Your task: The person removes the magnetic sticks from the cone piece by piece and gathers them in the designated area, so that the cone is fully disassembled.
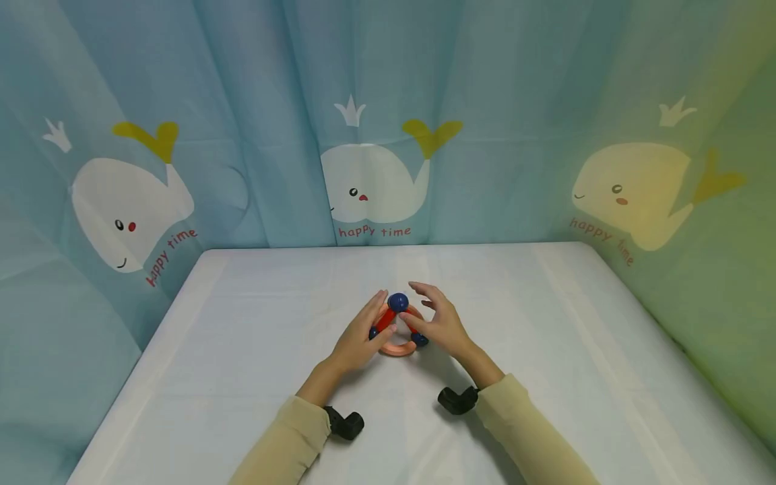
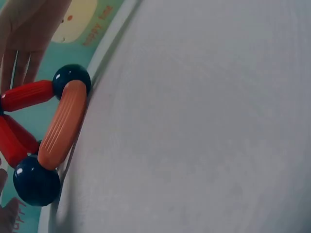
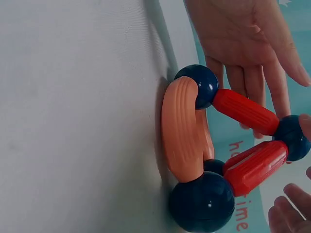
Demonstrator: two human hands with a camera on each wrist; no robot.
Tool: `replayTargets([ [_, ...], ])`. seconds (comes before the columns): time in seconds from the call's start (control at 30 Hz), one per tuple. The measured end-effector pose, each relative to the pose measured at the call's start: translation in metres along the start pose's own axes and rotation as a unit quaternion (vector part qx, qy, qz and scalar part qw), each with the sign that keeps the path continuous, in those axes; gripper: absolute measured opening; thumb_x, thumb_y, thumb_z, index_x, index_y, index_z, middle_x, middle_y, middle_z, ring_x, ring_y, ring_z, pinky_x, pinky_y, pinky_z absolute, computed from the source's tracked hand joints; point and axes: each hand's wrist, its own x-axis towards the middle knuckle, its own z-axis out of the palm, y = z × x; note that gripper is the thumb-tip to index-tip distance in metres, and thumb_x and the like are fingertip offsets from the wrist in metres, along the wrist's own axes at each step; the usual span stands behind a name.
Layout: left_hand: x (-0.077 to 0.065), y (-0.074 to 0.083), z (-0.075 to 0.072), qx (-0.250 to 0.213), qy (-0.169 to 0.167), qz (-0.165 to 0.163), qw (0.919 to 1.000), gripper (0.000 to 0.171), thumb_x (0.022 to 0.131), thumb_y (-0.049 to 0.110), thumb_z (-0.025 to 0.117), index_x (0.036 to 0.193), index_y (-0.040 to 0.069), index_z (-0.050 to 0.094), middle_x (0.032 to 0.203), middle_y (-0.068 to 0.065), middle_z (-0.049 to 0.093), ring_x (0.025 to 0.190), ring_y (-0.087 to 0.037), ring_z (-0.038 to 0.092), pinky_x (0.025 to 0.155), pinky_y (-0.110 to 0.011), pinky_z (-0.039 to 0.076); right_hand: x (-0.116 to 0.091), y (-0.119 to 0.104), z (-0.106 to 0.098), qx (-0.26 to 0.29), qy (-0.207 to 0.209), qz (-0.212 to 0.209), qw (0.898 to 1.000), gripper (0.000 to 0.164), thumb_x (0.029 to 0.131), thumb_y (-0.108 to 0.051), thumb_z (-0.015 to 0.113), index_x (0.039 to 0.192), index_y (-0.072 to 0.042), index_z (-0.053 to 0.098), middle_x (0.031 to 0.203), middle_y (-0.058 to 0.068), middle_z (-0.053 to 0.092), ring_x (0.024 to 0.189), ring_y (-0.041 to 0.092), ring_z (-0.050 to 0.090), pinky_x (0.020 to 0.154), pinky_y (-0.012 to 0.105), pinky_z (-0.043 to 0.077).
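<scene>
A toy frame of rods and balls stands on the table between the two hands. Its base is a ring of orange curved rods (image 3: 181,128) joined by blue balls (image 3: 201,201). Red rods (image 3: 247,111) slope up from the ring to a blue top ball (image 1: 398,302). The left hand (image 1: 356,338) is beside the frame's left side, fingers extended and thumb reaching over the near side. On the right, the right hand (image 1: 445,328) has its fingers loosely bent, with the thumb tip right by the top ball. Neither hand curls round a piece.
The white table (image 1: 242,377) extends around the frame on all sides. Behind it hangs a blue-green curtain (image 1: 515,135) printed with whales. A black wrist device (image 1: 347,426) sits at the left cuff and another black wrist device (image 1: 457,400) at the right.
</scene>
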Motion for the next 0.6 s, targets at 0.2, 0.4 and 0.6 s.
replayTargets([
  [0.2,0.001,-0.001,0.006,-0.046,0.038,0.004,0.9982,0.062,0.092,0.035,0.054,0.142,0.006,0.033,0.145,-0.008,0.033,0.132,-0.022,0.029,0.103,-0.046,0.026,0.003,-0.020,0.003,0.056,0.003,-0.016,0.998,0.052,0.079,0.003,0.069,0.125,0.012,0.046,0.124,0.028,0.048,0.113,0.042,0.047,0.092,0.054,0.038],
  [0.4,0.003,-0.003,0.011,-0.085,0.051,0.037,0.9944,0.054,0.091,0.027,0.059,0.138,0.008,0.041,0.138,-0.005,0.043,0.125,-0.021,0.039,0.099,-0.040,0.035,0.003,-0.037,0.005,0.093,-0.006,-0.017,0.996,0.046,0.079,0.010,0.065,0.120,0.018,0.046,0.119,0.033,0.049,0.108,0.046,0.048,0.091,0.057,0.036],
  [0.6,0.003,-0.003,0.013,-0.072,0.091,0.041,0.9924,0.048,0.089,0.023,0.062,0.132,0.006,0.050,0.125,-0.006,0.056,0.105,-0.018,0.056,0.084,-0.033,0.048,0.003,-0.031,0.007,0.109,-0.004,-0.011,0.994,0.042,0.078,0.011,0.065,0.117,0.018,0.050,0.117,0.032,0.051,0.107,0.044,0.050,0.092,0.055,0.036],
])
